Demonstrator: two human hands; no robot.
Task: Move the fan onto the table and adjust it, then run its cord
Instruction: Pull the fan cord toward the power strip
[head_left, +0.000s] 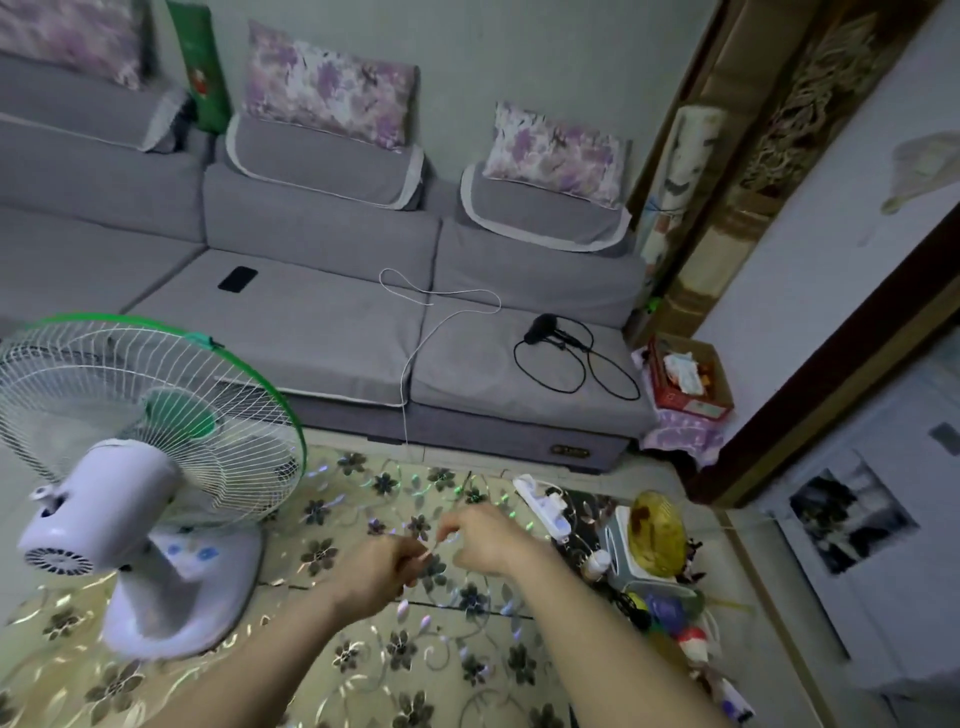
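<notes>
A white desk fan (135, 499) with a green-rimmed grille stands upright on the floral-covered table (363, 675) at the left, its grille facing the sofa. A thin white cord (415, 353) runs from the sofa seat down toward the table. My left hand (382, 569) and my right hand (485, 538) meet over the middle of the table. Each pinches a short stretch of a thin cord between the fingertips. Whether this is the same cord as the one on the sofa I cannot tell.
A white power strip (543, 506) lies at the table's far right. Jars, a yellow-lidded container (654, 535) and clutter crowd the right edge. On the grey sofa (322, 322) lie a phone (238, 279) and a black hair dryer (550, 332) with its cable.
</notes>
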